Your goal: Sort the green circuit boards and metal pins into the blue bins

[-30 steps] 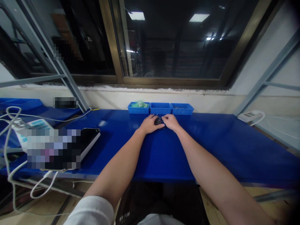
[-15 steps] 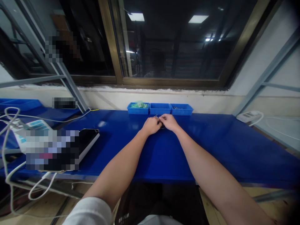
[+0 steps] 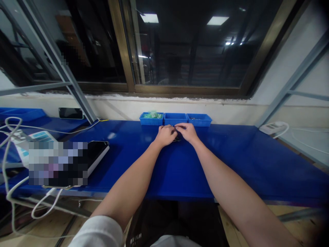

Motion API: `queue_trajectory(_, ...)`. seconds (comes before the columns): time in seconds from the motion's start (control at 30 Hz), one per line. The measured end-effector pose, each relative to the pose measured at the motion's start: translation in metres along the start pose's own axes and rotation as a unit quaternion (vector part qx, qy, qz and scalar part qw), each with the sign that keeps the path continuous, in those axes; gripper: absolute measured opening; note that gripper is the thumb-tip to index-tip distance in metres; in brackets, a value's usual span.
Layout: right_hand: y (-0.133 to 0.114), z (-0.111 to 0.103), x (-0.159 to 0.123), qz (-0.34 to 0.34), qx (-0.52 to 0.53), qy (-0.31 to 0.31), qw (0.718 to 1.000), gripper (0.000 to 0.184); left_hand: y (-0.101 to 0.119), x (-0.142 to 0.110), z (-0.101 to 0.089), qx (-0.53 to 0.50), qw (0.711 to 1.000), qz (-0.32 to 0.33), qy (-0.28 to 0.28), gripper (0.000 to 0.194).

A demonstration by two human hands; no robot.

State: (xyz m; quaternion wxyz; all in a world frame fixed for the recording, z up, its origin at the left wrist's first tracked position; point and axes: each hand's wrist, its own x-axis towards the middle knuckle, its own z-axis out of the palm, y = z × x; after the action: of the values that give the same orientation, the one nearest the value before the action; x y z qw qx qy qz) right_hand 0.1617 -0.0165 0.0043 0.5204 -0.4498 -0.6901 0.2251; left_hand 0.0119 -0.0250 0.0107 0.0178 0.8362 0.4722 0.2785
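Observation:
My left hand [image 3: 166,135] is closed, fingers curled inward, over the blue table in front of the bins. Close against its fingertips, my right hand [image 3: 187,132] is closed too, thumb and fingers drawn to a pinch. Small thin dark pieces [image 3: 177,139] show just below the fingertips; their kind is too small to tell. Whatever the fingers grip is hidden. Just beyond the hands stand three blue bins: the left bin [image 3: 151,122] holds green and whitish small packets, the middle bin [image 3: 175,121] is partly covered by my hands, and the right bin [image 3: 199,123] has small metallic bits in it.
At the left of the blue table [image 3: 239,171] lies a dark-screened device [image 3: 99,151] with white cables [image 3: 48,206] beside it. A phone [image 3: 70,113] leans farther back. A white power strip [image 3: 273,127] sits at the right edge. Grey metal posts [image 3: 82,106] flank the table.
My right hand's fingers have straightened slightly and shifted a little. More of the small dark pieces now shows below the fingertips. Both hands stay close together.

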Motion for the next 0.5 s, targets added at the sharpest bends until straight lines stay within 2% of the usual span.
queue_trajectory(0.1,-0.001,-0.006,0.0,0.024,0.033,-0.015,0.999,0.019,-0.003,0.0,-0.005,-0.03,0.999,-0.039,0.022,0.03)
queue_trajectory(0.17,-0.004,-0.01,-0.001,0.064,0.057,-0.075,0.993,0.022,-0.008,0.0,-0.008,-0.041,0.995,-0.085,0.039,0.032)
queue_trajectory(0.27,-0.008,-0.013,-0.003,0.133,0.084,-0.199,0.967,0.028,-0.016,0.001,-0.01,-0.044,0.986,-0.154,0.056,0.036)
queue_trajectory(0.33,-0.008,-0.013,-0.003,0.15,0.081,-0.227,0.959,0.028,-0.021,0.002,-0.01,-0.047,0.98,-0.182,0.069,0.038)
queue_trajectory(0.37,-0.008,-0.012,-0.002,0.145,0.075,-0.207,0.965,0.027,-0.022,0.002,-0.01,-0.05,0.978,-0.19,0.075,0.038)
queue_trajectory(0.43,-0.006,-0.011,0.0,0.119,0.07,-0.119,0.983,0.026,-0.025,0.003,-0.009,-0.055,0.975,-0.198,0.083,0.039)
queue_trajectory(0.5,-0.002,-0.01,0.003,0.093,0.084,-0.03,0.992,0.04,-0.025,0.003,-0.008,-0.057,0.974,-0.203,0.085,0.038)
